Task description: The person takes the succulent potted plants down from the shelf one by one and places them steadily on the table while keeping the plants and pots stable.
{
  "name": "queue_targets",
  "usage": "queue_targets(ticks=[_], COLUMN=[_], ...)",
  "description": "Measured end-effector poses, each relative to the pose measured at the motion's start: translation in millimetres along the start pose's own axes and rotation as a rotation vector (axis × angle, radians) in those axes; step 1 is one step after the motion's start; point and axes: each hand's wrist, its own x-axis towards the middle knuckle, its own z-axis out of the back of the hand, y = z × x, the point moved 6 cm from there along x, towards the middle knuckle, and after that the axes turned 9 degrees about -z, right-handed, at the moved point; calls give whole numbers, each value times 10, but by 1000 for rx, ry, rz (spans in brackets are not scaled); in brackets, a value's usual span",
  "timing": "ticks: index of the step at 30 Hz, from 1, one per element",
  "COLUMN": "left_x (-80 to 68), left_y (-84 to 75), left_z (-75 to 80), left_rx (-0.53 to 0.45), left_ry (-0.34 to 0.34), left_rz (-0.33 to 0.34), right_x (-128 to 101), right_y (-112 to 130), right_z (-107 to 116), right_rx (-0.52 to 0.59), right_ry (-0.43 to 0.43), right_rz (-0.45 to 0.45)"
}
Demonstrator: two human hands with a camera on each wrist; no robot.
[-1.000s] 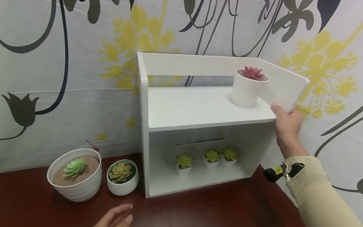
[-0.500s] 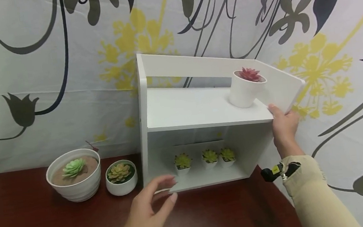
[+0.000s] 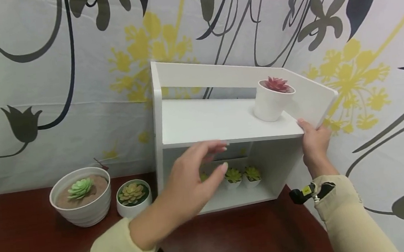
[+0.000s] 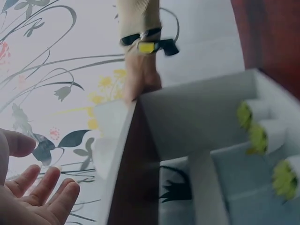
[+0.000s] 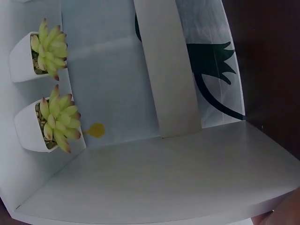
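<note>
A white two-tier shelf (image 3: 225, 142) stands on the dark red-brown table. My right hand (image 3: 317, 146) grips its right side panel where the upper board meets it, thumb lying over the board. In front of the lower tier hovers my left hand (image 3: 196, 178), thumb and fingers apart, nothing between them. A white pot with a red succulent (image 3: 272, 99) sits on the upper board's right end. Small potted green succulents (image 5: 49, 124) line the lower tier; my left hand partly hides one of them in the head view.
Left of the shelf stand a large white pot with a green succulent (image 3: 83, 206) and a smaller white pot with a yellowish succulent (image 3: 133, 206). A flower-printed cloth (image 3: 22, 89) hangs behind the table (image 3: 240, 234).
My left hand has risen from the table's front, moving right and up to the front of the shelf. My right hand keeps its grip on the side panel.
</note>
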Motion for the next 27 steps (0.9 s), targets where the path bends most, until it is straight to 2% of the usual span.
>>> queue_targets(ticks=[5, 12, 16, 21, 24, 27], left_x=[331, 608, 722, 900, 1014, 1099], left_y=[3, 233, 370, 467, 500, 544], left_z=[-24, -318, -419, -532, -626, -693], left_rx=[72, 148, 174, 190, 212, 226], left_ry=[69, 196, 197, 205, 234, 235], left_rz=[103, 279, 353, 431, 449, 464], right_x=[-1, -9, -25, -38, -32, -34], right_y=[-6, -45, -57, -49, -43, -40], right_z=[5, 28, 13, -7, 4, -6], right_rx=[-43, -85, -93, -87, -71, -63], right_ry=[37, 32, 15, 10, -5, -4], right_rz=[-34, -48, -44, -49, -48, -53])
